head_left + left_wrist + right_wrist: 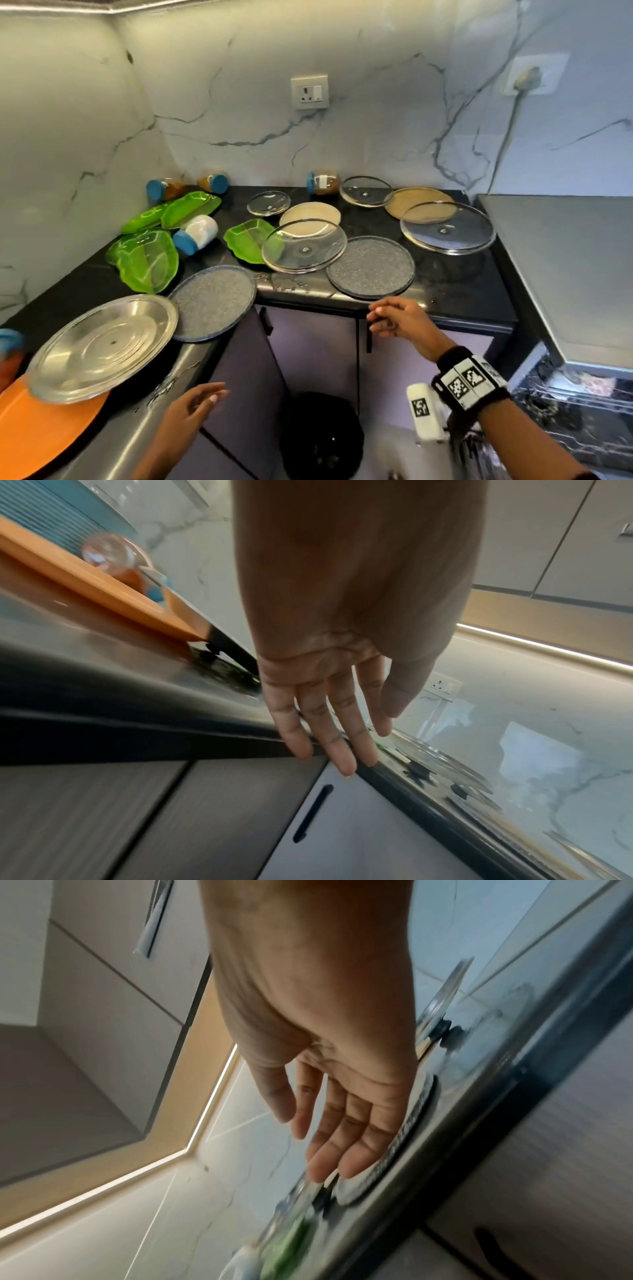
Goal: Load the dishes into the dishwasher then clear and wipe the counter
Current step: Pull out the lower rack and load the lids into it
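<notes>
Loading looks barely begun; both the left hand (191, 407) and right hand (399, 320) hang empty, fingers relaxed; next, probably grasp the nearest speckled plate (370, 266) by its rim.

left hand (191, 407) fingers straight (empty); right hand (400, 320) relaxed, empty

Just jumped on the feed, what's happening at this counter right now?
A person stands at the corner counter with both hands empty. The right hand is open, reaching toward a speckled grey plate near the front edge. The left hand is open, below the edge near the steel plate. Glass lids, green trays and jars lie on the counter; nothing looks loaded.
</notes>
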`<state>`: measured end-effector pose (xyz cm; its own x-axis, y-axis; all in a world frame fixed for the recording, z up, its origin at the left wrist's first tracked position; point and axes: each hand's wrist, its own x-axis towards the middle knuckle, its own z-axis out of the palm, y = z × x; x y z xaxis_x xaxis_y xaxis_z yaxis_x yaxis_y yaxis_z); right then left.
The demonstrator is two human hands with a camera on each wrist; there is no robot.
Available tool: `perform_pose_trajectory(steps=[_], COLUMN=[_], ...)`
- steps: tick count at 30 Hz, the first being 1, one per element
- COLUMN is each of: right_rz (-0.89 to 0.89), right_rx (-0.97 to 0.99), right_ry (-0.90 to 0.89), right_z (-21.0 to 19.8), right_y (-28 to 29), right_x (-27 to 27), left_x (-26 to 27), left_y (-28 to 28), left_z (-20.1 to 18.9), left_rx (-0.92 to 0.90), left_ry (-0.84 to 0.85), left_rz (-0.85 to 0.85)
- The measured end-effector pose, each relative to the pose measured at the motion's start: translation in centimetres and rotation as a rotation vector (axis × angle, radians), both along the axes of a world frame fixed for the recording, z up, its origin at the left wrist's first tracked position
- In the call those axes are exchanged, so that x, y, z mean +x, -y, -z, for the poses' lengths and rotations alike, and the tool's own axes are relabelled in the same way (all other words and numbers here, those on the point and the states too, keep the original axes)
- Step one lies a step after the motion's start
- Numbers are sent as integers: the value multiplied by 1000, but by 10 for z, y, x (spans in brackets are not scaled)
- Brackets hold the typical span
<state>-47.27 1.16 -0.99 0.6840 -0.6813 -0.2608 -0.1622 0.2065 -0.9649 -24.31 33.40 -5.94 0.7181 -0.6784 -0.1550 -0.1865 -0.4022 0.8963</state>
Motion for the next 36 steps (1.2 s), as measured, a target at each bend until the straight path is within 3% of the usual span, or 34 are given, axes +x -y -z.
perform_pose_trajectory(steps=[7, 13, 16, 21, 24, 26, 29, 36], right_rz=[490, 973, 1034, 966, 1133, 1232, 1030, 495], right_rx=[118, 426, 465, 507, 292, -84, -532, -632], right_ry=[142, 198, 161, 213, 79, -217, -323, -213], right_z=[-6, 9, 18, 28, 37, 37, 37, 6], right_y=[118, 194, 218, 237, 241, 237, 229, 182], right_x=[-5, -10, -15, -16, -8, 5, 34, 166], left_x=[34, 50, 53, 64, 69, 76, 87, 100], left_y=[104, 187, 219, 245, 243, 235, 212, 127], left_z=[-11, -16, -14, -11, -21, -26, -34, -52], left_rx=[-32, -94, -133, -134, -120, -111, -104, -70], left_ry=[-45, -121, -200, -315, -282, -265, -260, -228], left_rz=[39, -25, -94, -198, -192, -210, -240, -380])
